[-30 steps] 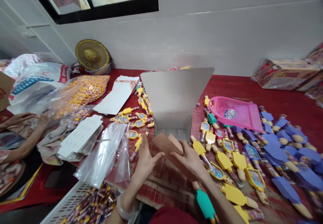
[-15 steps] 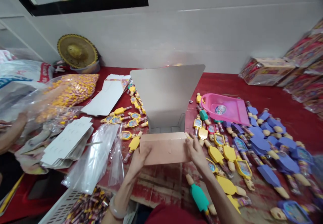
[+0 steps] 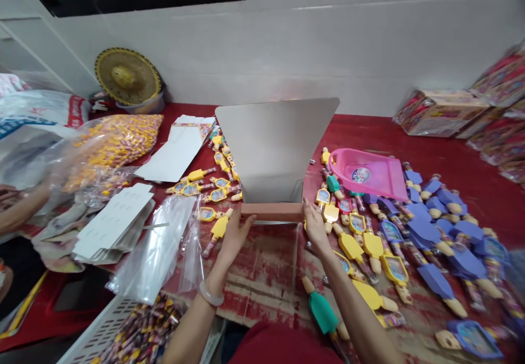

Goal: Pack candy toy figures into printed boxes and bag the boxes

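A cardboard display box [image 3: 273, 156] stands on the red table in front of me, its tall grey-white back panel upright and flaring at the top. Its low front edge shows as a narrow brownish strip [image 3: 273, 212]. My left hand [image 3: 237, 235] grips the left end of that strip, thumb on the near side. At the right end, my right hand [image 3: 315, 224] grips the corner, its fingers partly hidden behind the box. Small yellow toys [image 3: 219, 227] with printed windows lie close to my left hand, and more yellow toys [image 3: 350, 243] lie beside my right hand.
A pink plastic tub [image 3: 381, 175] sits to the right, with many purple toys [image 3: 422, 227] around it. Flat white cards [image 3: 115, 221], clear plastic bags [image 3: 164, 238] and a bag of yellow pieces [image 3: 118, 139] lie left. Another person's arm [image 3: 24, 211] reaches in at far left.
The wide brown front face has turned away and now shows only as a thin strip. Both hands have moved slightly up and forward with the box's front edge.
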Available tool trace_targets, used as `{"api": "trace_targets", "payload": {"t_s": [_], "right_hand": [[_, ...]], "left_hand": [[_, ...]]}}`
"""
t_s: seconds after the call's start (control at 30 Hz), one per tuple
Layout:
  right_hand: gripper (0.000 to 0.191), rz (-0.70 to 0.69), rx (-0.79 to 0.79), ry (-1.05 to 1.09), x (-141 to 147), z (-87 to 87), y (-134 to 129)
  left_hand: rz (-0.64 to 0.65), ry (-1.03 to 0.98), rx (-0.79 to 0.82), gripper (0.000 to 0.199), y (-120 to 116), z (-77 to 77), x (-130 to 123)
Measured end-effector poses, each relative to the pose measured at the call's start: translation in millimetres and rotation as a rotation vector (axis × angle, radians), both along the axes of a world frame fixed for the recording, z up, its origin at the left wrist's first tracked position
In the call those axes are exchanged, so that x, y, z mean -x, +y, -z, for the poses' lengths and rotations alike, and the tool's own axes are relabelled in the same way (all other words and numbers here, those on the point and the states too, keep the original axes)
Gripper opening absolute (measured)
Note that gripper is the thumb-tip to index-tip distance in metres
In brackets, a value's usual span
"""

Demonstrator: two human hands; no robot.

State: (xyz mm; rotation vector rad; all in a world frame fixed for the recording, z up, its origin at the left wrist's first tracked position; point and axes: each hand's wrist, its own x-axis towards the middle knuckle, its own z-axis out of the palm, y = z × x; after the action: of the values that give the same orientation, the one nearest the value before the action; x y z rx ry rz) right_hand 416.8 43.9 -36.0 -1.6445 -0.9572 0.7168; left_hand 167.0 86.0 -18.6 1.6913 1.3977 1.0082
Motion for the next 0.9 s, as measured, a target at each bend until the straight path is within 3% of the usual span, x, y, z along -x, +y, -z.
{"api": "trace_targets", "payload": {"t_s": [0.27,0.4,0.47,0.6,0.7,0.73,0.8,0.9], "right_hand": [[0.083,0.130,-0.024,0.012,7,24.3,8],[0.089,0.139,0.160,-0.003,3,34.2,20],[0.086,0.117,0.253,-0.036,0,38.6,30],[0.069,0.037,0.272,-0.044,-6,40.1,56],[0.055,-0.026,0.259,-0.086,-7,37.0,69],[0.052,-0.043,0.252,-0.102,-6,36.2,71],[0.050,-0.070,0.246,-0.132,-5,35.3,73],[0.049,-0.126,0.254,-0.157,-12,32.7,68]], "left_hand": [[-0.257,-0.040,0.142,0.045,10,17.5,7],[-0.283,-0.056,0.144,0.039,24,30.4,5],[-0.304,-0.068,0.154,0.032,35,37.2,0],[-0.364,-0.071,0.143,0.042,54,41.5,-12],[-0.430,0.029,-0.039,0.051,51,36.9,-23],[-0.406,0.097,-0.150,0.049,46,35.3,-28],[-0.195,0.263,-0.343,0.034,38,33.7,-41],[0.206,0.506,-0.356,0.024,33,38.2,-63]]}}
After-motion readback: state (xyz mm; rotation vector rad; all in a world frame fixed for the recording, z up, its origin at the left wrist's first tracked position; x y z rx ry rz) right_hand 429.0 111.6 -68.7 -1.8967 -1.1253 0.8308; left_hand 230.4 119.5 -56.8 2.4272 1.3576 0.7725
